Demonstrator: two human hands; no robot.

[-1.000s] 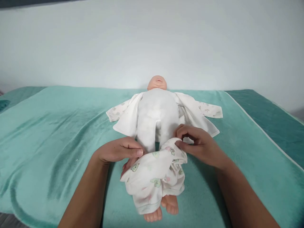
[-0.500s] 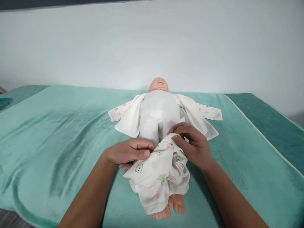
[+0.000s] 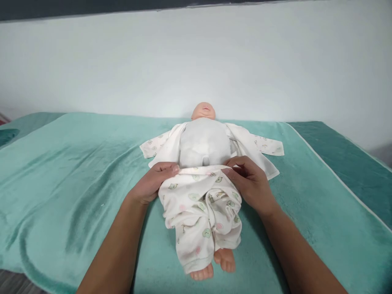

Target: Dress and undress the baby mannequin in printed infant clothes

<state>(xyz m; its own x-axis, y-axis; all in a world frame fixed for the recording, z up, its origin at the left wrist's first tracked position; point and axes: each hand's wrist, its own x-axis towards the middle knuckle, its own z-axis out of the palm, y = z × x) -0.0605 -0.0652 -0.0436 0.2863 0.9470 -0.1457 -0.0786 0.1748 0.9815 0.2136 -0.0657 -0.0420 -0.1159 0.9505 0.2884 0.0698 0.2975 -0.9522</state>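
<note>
- The background is filled by a smooth, pale grey wall (image 3: 196, 61), crossed at the top by a dark band (image 3: 76, 9) that narrows toward the right.
- The surface below is covered by a pale green blanket (image 3: 76, 183), soft and napped, rucked into long folds at the left; what lies underneath cannot be told.
- At the right, a darker green cloth (image 3: 343, 163) is bordered by a thin whitish edge.
- A doll (image 3: 205, 141) is laid on its back mid-blanket, head toward the wall; its torso is rounded, white and apparently of cloth.
- Its lower legs and thighs are covered by thin, creased trousers (image 3: 199, 204), white with green and pink animal prints; the waistband is stretched across the upper thighs, just below a dark notch between the legs.
- A white jacket (image 3: 168, 151) is spread open at both sides, its printed sleeves held outward.
- The waistband is gripped at one side by the left hand (image 3: 156, 179), thumb over the edge, and pinched at the other by the right hand (image 3: 248, 179).
- The smooth, flesh-coloured head (image 3: 203, 111) and toed feet (image 3: 202, 272) are moulded, seemingly in plastic or vinyl.
</note>
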